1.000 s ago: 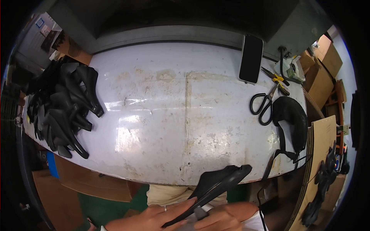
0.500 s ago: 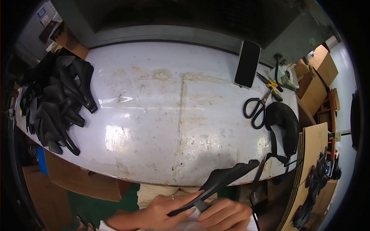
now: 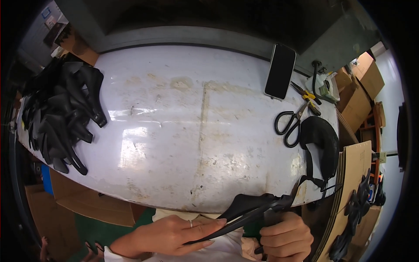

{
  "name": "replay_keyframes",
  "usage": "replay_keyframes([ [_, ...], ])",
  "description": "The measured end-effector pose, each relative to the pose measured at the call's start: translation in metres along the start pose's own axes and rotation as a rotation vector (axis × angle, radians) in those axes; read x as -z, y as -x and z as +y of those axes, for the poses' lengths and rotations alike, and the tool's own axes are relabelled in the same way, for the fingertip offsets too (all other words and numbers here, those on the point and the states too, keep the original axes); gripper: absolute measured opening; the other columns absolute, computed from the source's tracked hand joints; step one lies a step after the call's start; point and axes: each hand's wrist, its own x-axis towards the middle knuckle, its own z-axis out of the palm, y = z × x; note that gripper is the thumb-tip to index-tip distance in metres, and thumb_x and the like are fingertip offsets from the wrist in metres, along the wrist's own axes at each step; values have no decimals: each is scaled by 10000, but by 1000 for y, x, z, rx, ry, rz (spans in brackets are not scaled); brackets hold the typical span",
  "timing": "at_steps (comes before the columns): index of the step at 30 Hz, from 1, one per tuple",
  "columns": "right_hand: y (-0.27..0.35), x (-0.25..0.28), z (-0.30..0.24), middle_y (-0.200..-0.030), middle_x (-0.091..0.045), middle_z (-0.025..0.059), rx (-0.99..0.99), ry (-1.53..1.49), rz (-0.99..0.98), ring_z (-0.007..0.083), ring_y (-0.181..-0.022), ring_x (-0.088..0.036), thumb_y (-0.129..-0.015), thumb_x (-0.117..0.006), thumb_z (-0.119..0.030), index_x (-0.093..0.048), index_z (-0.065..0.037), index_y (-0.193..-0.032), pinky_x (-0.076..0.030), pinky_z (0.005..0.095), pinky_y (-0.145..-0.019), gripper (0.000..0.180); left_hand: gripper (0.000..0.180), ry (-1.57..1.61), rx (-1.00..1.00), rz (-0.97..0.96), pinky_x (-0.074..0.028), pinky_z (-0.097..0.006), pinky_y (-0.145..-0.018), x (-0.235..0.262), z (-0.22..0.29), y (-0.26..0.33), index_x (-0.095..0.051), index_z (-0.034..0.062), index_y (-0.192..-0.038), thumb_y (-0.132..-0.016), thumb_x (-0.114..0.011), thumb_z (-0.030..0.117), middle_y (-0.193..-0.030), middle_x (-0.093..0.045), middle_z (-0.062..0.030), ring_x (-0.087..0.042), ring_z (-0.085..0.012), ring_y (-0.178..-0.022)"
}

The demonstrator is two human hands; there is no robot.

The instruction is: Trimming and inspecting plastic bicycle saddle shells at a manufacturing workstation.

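Note:
A long, curved black moulded part (image 3: 244,208) lies across my lap at the table's front edge. My left hand (image 3: 174,236) is closed on its lower left end, with fingers along the top and the thumb underneath. My right hand (image 3: 286,237) makes a fist just below the part's right end. A small dark tip shows under that fist; what it belongs to is hidden. Similar black moulded parts (image 3: 72,109) lie heaped at the left end of the white table (image 3: 170,131).
At the right lie black-handled scissors (image 3: 288,129), yellow-handled pliers (image 3: 307,94), a phone (image 3: 279,72) and a black curved object with a strap (image 3: 323,139). Cardboard (image 3: 345,187) stands beyond the right edge. An open carton (image 3: 94,203) sits below the table's left front.
My right hand has moved right, away from my left hand, toward the part's far end. The part has tipped flatter and turned slightly.

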Motion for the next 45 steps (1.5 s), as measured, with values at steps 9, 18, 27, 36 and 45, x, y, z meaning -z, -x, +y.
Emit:
replay_keyframes([
  [9,21,-17,-14,-721,-628,175,-19,-10,-74,299,-622,-650,-814,-778,-74,-580,-15,-819,-555,468,-574,207,710,382,-114,-17,-599,-352,-774,-28,-5,-2,-361,-32,-1552,-946,-701,113,-1561,-442,-233,-735,-287,-899],
  [18,27,-84,2,-700,-662,126,155,-143,220,263,-615,-671,-884,-653,-97,-611,-47,-829,-614,474,-672,85,745,363,-31,141,-523,-369,-991,-58,-3,-21,-238,-49,-1596,-933,-579,-62,-1545,-435,-282,-650,-363,-1173],
  [27,17,-89,-1,-675,-653,123,32,-369,150,255,-595,-663,-913,-654,-83,-545,-57,-806,-602,466,-644,154,764,470,-35,195,-495,-354,-1005,-63,0,-24,-191,-25,-1612,-976,-615,-11,-1554,-411,-293,-614,-346,-1263],
  [36,2,-85,-8,-690,-632,122,-184,-534,414,269,-585,-652,-932,-640,-61,-554,-16,-803,-581,443,-605,161,809,594,-66,108,-393,-361,-1109,-61,-2,-27,-123,19,-1636,-985,-603,-4,-1632,-271,-283,-419,-365,-1455],
  [45,3,-67,6,-698,-629,139,-73,-693,401,290,-631,-673,-917,-710,-107,-570,-7,-742,-607,447,-635,246,692,983,232,121,-499,-256,-861,-49,9,-21,-198,24,-1621,-1035,-565,31,-1388,-532,-109,-624,-107,-1013],
])
